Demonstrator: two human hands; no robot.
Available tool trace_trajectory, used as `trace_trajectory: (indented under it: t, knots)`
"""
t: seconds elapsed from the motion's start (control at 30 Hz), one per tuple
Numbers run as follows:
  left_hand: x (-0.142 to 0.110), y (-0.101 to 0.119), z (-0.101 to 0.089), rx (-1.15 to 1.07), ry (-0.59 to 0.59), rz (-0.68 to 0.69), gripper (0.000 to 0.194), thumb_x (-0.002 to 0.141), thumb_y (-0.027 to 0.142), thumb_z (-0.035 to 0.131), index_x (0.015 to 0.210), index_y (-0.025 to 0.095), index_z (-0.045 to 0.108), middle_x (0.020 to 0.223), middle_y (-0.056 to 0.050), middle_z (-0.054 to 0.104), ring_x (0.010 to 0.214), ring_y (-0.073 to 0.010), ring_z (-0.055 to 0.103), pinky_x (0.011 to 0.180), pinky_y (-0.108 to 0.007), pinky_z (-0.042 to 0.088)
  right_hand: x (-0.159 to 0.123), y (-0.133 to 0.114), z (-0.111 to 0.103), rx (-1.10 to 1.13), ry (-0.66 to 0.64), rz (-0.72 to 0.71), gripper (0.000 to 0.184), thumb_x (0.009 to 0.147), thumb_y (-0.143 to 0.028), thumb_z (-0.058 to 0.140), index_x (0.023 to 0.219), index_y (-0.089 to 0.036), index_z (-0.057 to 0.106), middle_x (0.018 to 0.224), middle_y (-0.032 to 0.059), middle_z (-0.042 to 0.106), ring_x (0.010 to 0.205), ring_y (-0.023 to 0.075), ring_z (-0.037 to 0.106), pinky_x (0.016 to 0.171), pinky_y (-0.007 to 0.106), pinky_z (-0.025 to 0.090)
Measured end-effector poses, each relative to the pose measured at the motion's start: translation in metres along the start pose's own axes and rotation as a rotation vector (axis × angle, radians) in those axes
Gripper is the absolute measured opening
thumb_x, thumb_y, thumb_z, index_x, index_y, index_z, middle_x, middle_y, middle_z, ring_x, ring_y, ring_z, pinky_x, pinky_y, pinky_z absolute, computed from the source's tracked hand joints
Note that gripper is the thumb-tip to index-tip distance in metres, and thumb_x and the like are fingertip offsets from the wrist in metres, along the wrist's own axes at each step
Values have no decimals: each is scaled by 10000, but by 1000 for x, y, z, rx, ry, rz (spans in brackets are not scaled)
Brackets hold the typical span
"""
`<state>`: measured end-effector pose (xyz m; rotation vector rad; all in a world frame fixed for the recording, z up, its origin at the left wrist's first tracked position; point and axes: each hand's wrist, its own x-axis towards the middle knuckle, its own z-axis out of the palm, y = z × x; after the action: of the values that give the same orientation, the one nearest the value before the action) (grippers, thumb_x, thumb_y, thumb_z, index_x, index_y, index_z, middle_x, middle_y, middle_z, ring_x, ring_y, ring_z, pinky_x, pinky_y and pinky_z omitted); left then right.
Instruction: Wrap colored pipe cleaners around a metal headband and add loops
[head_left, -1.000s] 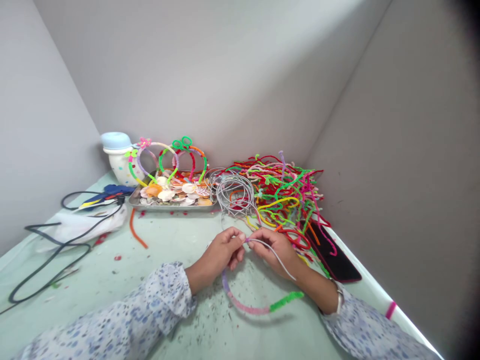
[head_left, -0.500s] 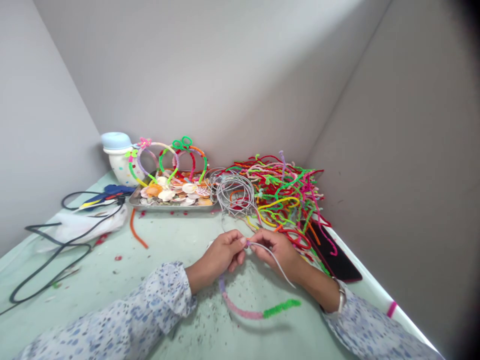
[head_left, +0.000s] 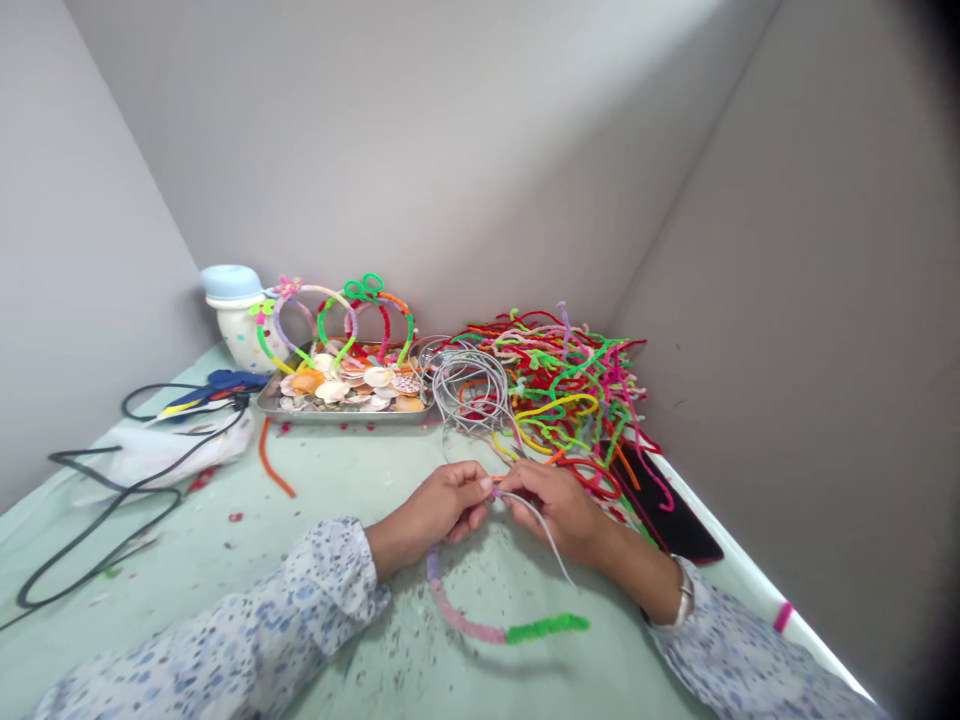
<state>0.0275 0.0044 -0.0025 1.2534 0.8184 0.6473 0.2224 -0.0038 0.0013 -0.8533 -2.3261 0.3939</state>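
Note:
My left hand [head_left: 442, 512] and my right hand [head_left: 559, 510] meet low in the middle of the view, pinching a thin headband between their fingertips. Most of its curve hangs below them, wrapped in purple, pink [head_left: 461, 622] and bright green pipe cleaner [head_left: 547, 628]. A bare pale stretch of the band [head_left: 544, 525] runs out past my right hand. The exact spot where my fingers grip is partly hidden, with a small purple end showing between them.
Behind my hands lie loose grey wire bands [head_left: 469, 390] and a heap of coloured pipe cleaners [head_left: 562, 390]. Further left are a metal tray of shells [head_left: 345, 418], finished headbands [head_left: 337, 310], a white jar [head_left: 236, 340], a glue gun [head_left: 214, 385] and a black cord [head_left: 97, 510]. A phone [head_left: 664, 510] lies right.
The wrapped headband has swung, its green end moving left and slightly down. My fingers have shifted a little on the band, and both hands stay together.

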Motion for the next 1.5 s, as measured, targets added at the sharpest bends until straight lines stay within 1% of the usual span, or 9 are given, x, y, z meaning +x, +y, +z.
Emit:
trace_trajectory:
  t: [0.3,0.57,0.73,0.9,1.03,1.13,1.23,1.4,1.5]
  knots:
    - [-1,7,-1,-3,-23,-71,282,783,444,563,712,193,456,466,85,459,286,-31,301,302,-164,177,-4,5,4,-127,-11,-96,140,867,-142,497,969,-190,580,858,80,653,801,198,601,715,307,465]
    - [-2,9,-3,-4,-49,-71,289,773,442,580,703,188,463,471,86,448,293,-26,283,310,-169,162,-9,9,6,-186,0,-143,135,899,-184,488,952,-199,611,851,88,663,824,209,629,738,318,489]
    - [-1,5,-3,-8,-20,-41,290,790,443,556,690,185,469,481,77,461,306,-32,294,318,-176,182,-6,11,5,-196,12,-149,187,914,-161,468,1033,-203,607,926,94,682,881,216,631,773,341,495]
    - [2,2,-2,16,27,-36,316,800,452,533,664,168,509,460,67,461,315,-40,308,331,-184,194,-3,16,4,-110,103,-61,175,899,-197,520,1049,-217,608,958,82,674,896,214,621,811,366,495]
    - [2,2,-2,-22,39,-26,280,797,424,544,712,158,547,463,73,452,319,-37,282,334,-182,178,-1,16,4,-34,174,30,204,872,-247,583,1073,-219,601,1022,95,637,959,230,591,833,378,486]
    - [1,2,-2,-50,48,-5,253,804,394,539,757,148,578,468,73,450,319,-32,271,336,-184,159,1,14,4,49,200,133,133,873,-268,584,989,-209,610,952,82,612,866,204,582,746,326,491]
    - [1,2,-2,-65,54,8,237,806,374,540,759,145,585,468,71,451,315,-30,270,334,-186,146,4,13,3,91,201,222,84,875,-271,577,857,-196,609,827,45,589,755,177,555,691,297,458]
    - [2,3,-1,-83,101,23,224,798,355,553,706,152,557,470,75,440,321,-25,266,336,-181,153,5,10,1,181,237,312,281,906,-331,506,682,-181,582,679,10,547,671,163,505,654,283,407]
    - [1,2,0,-74,125,28,221,801,356,549,712,154,559,472,72,449,325,-27,276,338,-178,161,6,6,0,323,186,418,405,921,-405,454,605,-177,564,581,-6,518,581,150,483,564,265,378]
